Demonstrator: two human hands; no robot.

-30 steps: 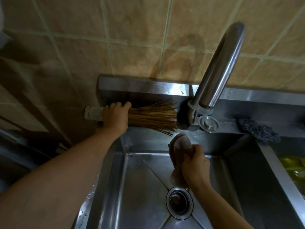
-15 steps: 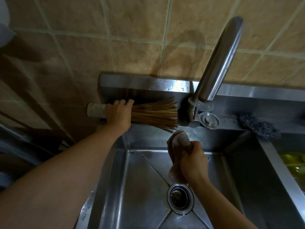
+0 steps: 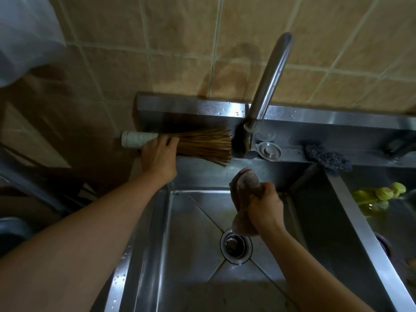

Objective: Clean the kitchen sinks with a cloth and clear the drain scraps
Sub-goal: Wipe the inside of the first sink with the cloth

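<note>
A damp, brownish-pink cloth (image 3: 246, 188) is being held bunched above the left stainless steel sink basin (image 3: 180, 255), just below the back ledge. The right hand (image 3: 264, 208) is gripping it, fingers curled tightly round its middle, so one rounded end is sticking up and the other is hanging down towards the round metal drain (image 3: 236, 246). Dark scraps are sitting in that drain.

The left hand (image 3: 158, 155) is reaching to the back left corner, fingers curled over a bundled bamboo pot brush (image 3: 202, 145) with a pale wrapped handle. The brush is lying flat along the steel back ledge (image 3: 337, 140), its bristles pointing towards the base of a tall, curved chrome faucet (image 3: 269, 86).

The basin floor around the drain is lying open, bounded by steep steel walls and a flat rim on the left. A steel divider (image 3: 355, 212) is separating it from a second basin (image 3: 394, 221) on the right, where yellow-green scraps (image 3: 380, 194) are lying.

On the ledge: one brush, one faucet, one round metal stopper lid (image 3: 269, 150) beside the faucet base, and one dark steel-wool scourer (image 3: 326, 159) near the divider. Two basins and two hands are showing. Tan wall tiles (image 3: 180, 52) are rising behind.
</note>
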